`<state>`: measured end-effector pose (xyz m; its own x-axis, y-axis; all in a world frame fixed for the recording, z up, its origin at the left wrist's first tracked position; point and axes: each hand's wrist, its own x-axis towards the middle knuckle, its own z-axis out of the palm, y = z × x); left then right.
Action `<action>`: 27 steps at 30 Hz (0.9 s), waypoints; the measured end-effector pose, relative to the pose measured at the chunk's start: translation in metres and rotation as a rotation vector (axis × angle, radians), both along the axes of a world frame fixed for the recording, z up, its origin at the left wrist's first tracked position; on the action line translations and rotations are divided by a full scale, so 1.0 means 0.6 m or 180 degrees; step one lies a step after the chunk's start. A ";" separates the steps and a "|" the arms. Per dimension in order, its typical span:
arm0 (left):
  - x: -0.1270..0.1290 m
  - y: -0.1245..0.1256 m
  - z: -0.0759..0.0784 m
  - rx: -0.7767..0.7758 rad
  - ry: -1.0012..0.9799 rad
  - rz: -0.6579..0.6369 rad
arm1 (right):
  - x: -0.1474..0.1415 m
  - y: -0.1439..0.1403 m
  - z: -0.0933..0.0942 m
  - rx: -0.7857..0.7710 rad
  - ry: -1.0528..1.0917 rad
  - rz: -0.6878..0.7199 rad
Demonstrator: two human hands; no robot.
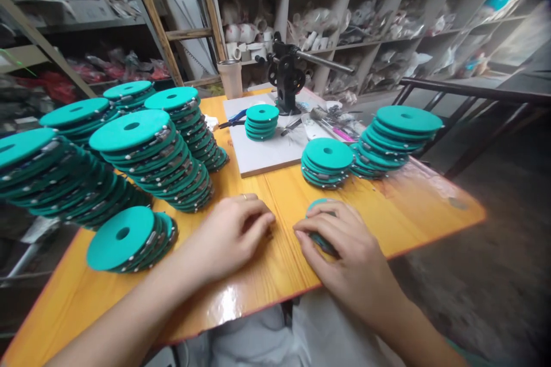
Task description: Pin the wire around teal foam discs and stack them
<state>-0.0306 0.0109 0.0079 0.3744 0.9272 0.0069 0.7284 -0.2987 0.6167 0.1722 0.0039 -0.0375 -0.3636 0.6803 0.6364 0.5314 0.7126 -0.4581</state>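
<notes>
My right hand (344,249) lies flat over a teal disc (317,205) on the wooden table (275,281), hiding most of it. My left hand (235,235) rests beside it with its fingers curled in, a ring on one finger; whether it holds anything is hidden. Just beyond my right hand stands a short stack of teal discs (327,161), with a taller leaning stack (398,137) to its right. Tall leaning stacks of the same discs (146,155) fill the table's left side, and a low tilted pile (129,238) lies nearest my left forearm.
A white board (269,155) at the table's middle back carries a small disc stack (262,121), a black hand-cranked machine (288,74), blue-handled pliers (235,120) and loose tools. A metal cup (231,77) stands behind. Shelves of wrapped goods line the back; a dark metal frame (465,97) stands right.
</notes>
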 end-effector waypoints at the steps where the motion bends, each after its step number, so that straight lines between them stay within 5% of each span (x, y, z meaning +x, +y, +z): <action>1: -0.009 0.006 0.000 0.0002 -0.0018 0.0081 | -0.001 0.000 0.000 0.0012 0.0007 -0.0037; 20: -0.017 0.028 -0.022 -0.0228 0.0158 0.0128 | -0.008 -0.004 0.000 0.0001 -0.0014 -0.0240; 27: 0.010 0.008 -0.023 -0.0924 -0.1598 0.0565 | -0.006 -0.005 -0.002 -0.0098 0.0019 -0.0249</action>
<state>-0.0246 0.0160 -0.0060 0.2304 0.9657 -0.1198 0.3505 0.0325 0.9360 0.1686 0.0007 -0.0388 -0.3049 0.7258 0.6166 0.5822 0.6545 -0.4824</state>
